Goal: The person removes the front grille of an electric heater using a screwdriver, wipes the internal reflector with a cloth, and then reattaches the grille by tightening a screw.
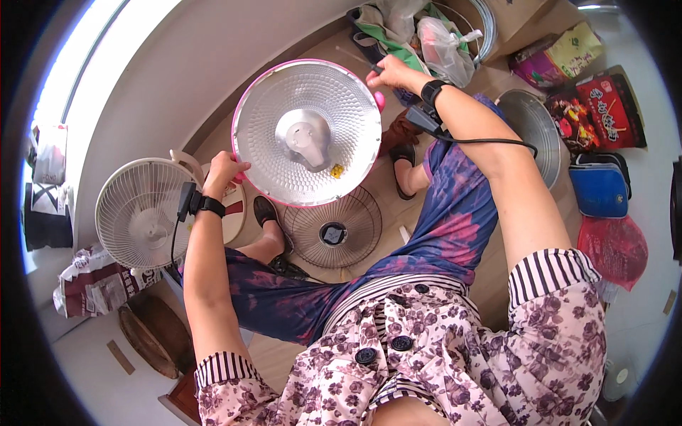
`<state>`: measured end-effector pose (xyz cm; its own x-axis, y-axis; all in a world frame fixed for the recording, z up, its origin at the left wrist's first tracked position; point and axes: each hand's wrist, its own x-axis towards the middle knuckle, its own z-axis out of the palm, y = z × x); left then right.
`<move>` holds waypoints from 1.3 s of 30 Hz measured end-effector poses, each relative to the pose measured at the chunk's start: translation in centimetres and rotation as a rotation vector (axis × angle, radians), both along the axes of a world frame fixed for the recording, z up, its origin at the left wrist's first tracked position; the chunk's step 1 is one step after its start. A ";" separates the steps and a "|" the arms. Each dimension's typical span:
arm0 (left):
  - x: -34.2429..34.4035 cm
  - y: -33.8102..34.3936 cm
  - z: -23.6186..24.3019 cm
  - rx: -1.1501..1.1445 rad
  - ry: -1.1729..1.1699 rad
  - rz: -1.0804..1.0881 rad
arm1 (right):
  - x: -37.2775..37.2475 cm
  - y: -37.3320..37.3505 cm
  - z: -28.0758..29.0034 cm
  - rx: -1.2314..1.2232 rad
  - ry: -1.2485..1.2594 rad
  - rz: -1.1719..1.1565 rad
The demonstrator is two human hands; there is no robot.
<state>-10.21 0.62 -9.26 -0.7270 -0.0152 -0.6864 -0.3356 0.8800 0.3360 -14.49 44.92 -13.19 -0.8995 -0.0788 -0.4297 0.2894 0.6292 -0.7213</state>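
I see my left hand (222, 170) clamped on the pink-rimmed heater dish (307, 133) at its eight o'clock edge, while my right hand (391, 73) is closed around a thin dark tool (356, 59) at its two o'clock edge. The wire guard (332, 227) lies on the floor at six o'clock below the dish; a white fan (140, 213) stands at nine.

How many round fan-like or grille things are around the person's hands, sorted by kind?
Reflector dish with pink rim, held at its edge by the left hand and the right hand: 1
Wire grille lying on the floor: 1
White fan: 1
Metal basin: 1
Total: 4
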 end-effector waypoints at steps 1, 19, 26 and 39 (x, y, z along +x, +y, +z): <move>-0.1 -0.2 0.2 -0.006 -0.002 -0.009 | 0.0 0.2 0.1 -0.020 0.039 -0.076; -2.8 1.8 6.7 -0.105 0.557 -0.191 | 3.2 2.8 -6.1 0.425 -0.269 -0.313; -1.7 0.3 9.6 -0.193 0.679 -0.236 | 8.3 0.5 -8.3 0.393 -0.119 -0.521; -3.1 1.6 10.4 0.063 0.762 -0.032 | 6.9 -0.3 -11.4 0.395 0.293 -0.825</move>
<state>-13.31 2.18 1.15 -0.9993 0.0361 0.0058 0.0339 0.8567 0.5146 -7.56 44.60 -24.63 -0.6829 0.7295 -0.0390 0.5919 0.5213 -0.6147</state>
